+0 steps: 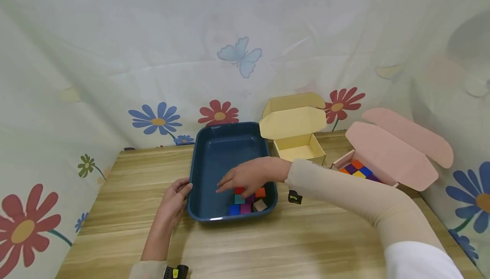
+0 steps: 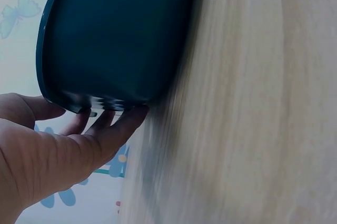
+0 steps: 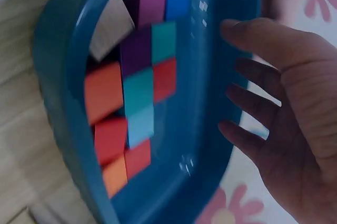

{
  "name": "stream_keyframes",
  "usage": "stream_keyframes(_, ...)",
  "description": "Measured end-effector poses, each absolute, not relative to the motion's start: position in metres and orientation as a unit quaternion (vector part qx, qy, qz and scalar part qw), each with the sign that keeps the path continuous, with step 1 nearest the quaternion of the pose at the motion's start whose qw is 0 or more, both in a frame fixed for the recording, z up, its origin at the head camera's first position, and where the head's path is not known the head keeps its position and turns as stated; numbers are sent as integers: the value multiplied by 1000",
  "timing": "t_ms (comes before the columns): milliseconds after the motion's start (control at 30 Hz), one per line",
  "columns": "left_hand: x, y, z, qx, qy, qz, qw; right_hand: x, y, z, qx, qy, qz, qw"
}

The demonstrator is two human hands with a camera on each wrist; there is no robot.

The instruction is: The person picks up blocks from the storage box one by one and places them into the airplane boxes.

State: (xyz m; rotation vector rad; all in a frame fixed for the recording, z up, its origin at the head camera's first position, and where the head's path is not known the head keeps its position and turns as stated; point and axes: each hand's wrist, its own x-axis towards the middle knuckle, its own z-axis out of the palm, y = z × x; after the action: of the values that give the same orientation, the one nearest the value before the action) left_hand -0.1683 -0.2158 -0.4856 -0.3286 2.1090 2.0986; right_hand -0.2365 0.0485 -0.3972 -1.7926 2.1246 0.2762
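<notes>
My right hand point(image 1: 252, 176) hangs over the lower right of the blue tray point(image 1: 214, 164), near the centre of the head view, its fingers apart and nothing between them. Under it, the colored blocks point(image 3: 136, 50) sit bunched at the tray's near right corner; in the right wrist view they run down the left and middle of the frame. My left hand point(image 1: 174, 200), left of the tray, grips its side, thumb at the rim and fingers against the outer wall.

I expect each block to be light, stiff and hard to damage, likely painted wood, with flat faces that should pinch well between thumb and fingertips. Most press against a neighbor, so I would take opposite faces where a side is free. The plain wood-colored block point(image 1: 260, 205), turned askew at the lower right of the bunch, looks to offer better edges. The tray looks rigid and a little slick with its gloss, so the rim seems the surest place to hold it.

On the bench point(image 1: 153, 185), the yellow box point(image 1: 317, 149) stands right of centre, and at the frame's right the pink box point(image 1: 394, 149), lid raised, contains more blocks.
</notes>
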Motion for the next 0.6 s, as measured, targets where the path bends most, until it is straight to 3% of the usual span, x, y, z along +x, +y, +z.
stream_keyframes(600, -172, -214, -486, -135, 712, 686, 65, -225, 3, -420, -646, 694, 187, 259)
